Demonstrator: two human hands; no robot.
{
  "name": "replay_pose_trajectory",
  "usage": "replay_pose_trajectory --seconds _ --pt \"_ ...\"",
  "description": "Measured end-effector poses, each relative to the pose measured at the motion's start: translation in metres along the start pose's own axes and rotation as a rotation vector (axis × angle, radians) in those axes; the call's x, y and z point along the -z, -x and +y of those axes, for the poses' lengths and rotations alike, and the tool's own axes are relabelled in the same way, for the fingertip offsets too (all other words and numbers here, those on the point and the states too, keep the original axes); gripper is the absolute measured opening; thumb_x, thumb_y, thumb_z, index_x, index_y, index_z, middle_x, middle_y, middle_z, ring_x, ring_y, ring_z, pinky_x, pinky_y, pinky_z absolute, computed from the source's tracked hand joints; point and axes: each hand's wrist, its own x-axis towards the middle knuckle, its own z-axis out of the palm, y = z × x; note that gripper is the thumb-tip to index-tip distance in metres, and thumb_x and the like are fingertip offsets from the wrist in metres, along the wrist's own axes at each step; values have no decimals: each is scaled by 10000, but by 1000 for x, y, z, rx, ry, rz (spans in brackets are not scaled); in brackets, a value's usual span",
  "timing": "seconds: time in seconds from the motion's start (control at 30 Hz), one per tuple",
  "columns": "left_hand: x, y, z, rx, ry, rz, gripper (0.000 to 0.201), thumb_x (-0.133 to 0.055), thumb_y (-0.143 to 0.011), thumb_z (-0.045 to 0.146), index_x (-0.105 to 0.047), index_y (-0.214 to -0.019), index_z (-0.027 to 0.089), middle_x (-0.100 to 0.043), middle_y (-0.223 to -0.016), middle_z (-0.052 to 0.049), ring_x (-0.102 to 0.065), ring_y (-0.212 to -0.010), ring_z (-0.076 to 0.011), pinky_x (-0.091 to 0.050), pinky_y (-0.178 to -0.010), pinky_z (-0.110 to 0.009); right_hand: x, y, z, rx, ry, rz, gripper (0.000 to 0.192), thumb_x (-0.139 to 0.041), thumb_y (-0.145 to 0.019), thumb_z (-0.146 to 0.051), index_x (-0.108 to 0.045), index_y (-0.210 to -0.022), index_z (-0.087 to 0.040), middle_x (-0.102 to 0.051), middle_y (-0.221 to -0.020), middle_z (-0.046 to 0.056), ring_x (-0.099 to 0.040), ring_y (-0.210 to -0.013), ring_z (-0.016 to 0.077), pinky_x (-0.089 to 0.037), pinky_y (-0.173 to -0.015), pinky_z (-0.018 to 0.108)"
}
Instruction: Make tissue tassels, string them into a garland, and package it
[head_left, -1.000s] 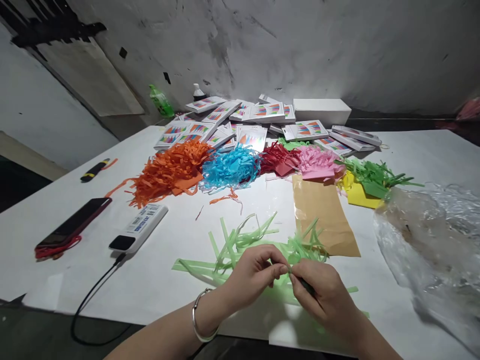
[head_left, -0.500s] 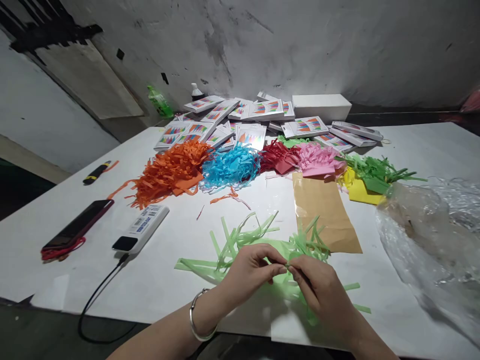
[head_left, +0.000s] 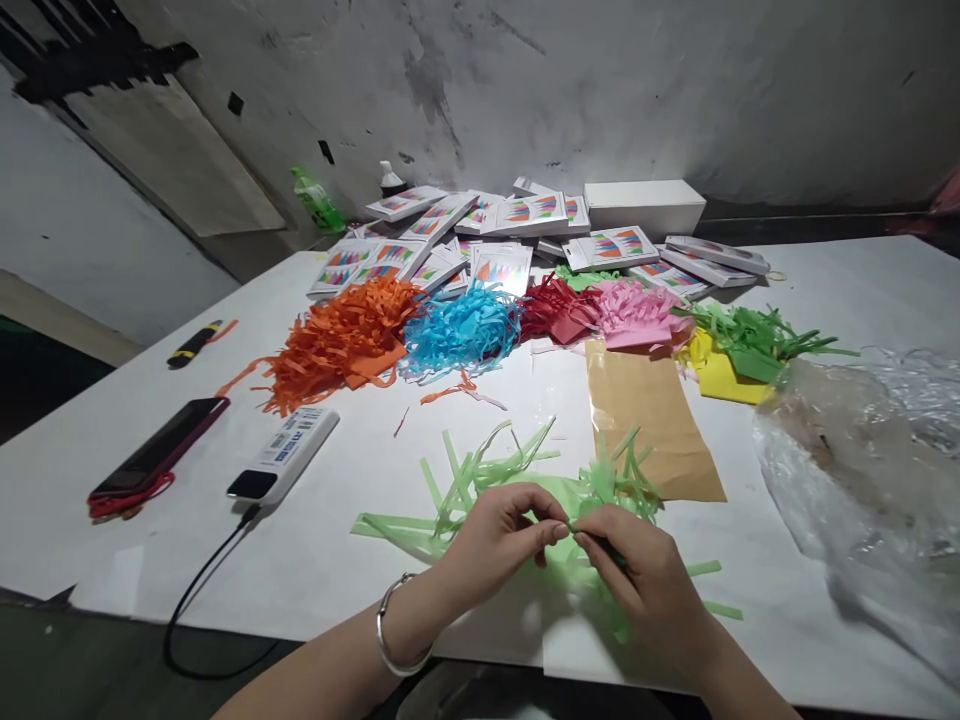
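Note:
Both my hands meet above a light green fringed tissue paper (head_left: pixel 559 490) spread at the front of the table. My left hand (head_left: pixel 502 535) pinches a bit of the green tissue paper between thumb and fingertip. Close against it, my right hand (head_left: pixel 637 565) pinches the same green paper, its fingers curled. The exact piece between the fingertips is small and mostly covered. Cut strips fan out from under both hands, to the left, the back and the right. A silver bangle (head_left: pixel 384 625) circles my left wrist.
Fringed paper bundles in orange (head_left: pixel 341 345), blue (head_left: pixel 465 330), dark red (head_left: pixel 559 312), pink (head_left: pixel 637 315) and green (head_left: pixel 757 340) line the middle. A brown paper sheet (head_left: pixel 652 420) lies before them, crumpled clear plastic (head_left: pixel 847 480) at right, a phone (head_left: pixel 161 447) and power bank (head_left: pixel 289 455) at left.
My hands stay together at the green tissue paper. The fingertips have shifted slightly, with a darker green bit now showing at the right hand. The view has tilted a little.

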Motion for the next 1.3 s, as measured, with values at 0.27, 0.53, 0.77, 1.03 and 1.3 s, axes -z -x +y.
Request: replay_pose_trajectory --seconds 0.27,0.53,0.77,1.03,1.3 --pt "-1 -1 -13 63 76 -24 263 -801 -765 388 -735 -784 135 -626 -660 -17 -590 -550 -117 -515 -520 -223 -3 -2 -5 -53 8 -23 172 -499 -974 -165 -621 -861 -205 -632 -731 -5 -585 -642 128 -432 -587 239" --pt "4 0 -4 105 127 -71 287 -780 -780 418 -767 -803 132 -666 -654 -43 -625 -590 -147 -554 -558 -260 -2 -3 -6 -118 -60 -12 179 -512 -980 -189 -637 -852 -206 -652 -759 -4 -605 -675 127 -434 -606 237" --pt "7 1 3 -82 -238 -19 105 -683 -827 210 -756 -780 152 -690 -664 -42 -655 -591 -139 -493 -566 -223 -6 -1 -4 -76 -22 -10 167 -498 -981 -187 -619 -866 -203 -611 -729 -12 -570 -640 121 -422 -588 230" --pt "7 0 -3 2 -36 -83 182 -699 -841 314 -728 -811 137 -646 -678 -27 -632 -559 -131 -508 -544 -233 -4 -2 -6 -99 -56 -10 171 -493 -990 -187 -632 -892 -205 -657 -786 2 -612 -690 122 -450 -628 221" --pt "3 2 -11 -92 -79 -59 202 -672 -887 322 -676 -810 136 -597 -739 -6 -593 -581 -95 -497 -552 -210 -5 -1 -6 -195 -107 -59 232 -498 -995 -253 -615 -799 -210 -613 -692 -11 -572 -611 121 -394 -516 211"
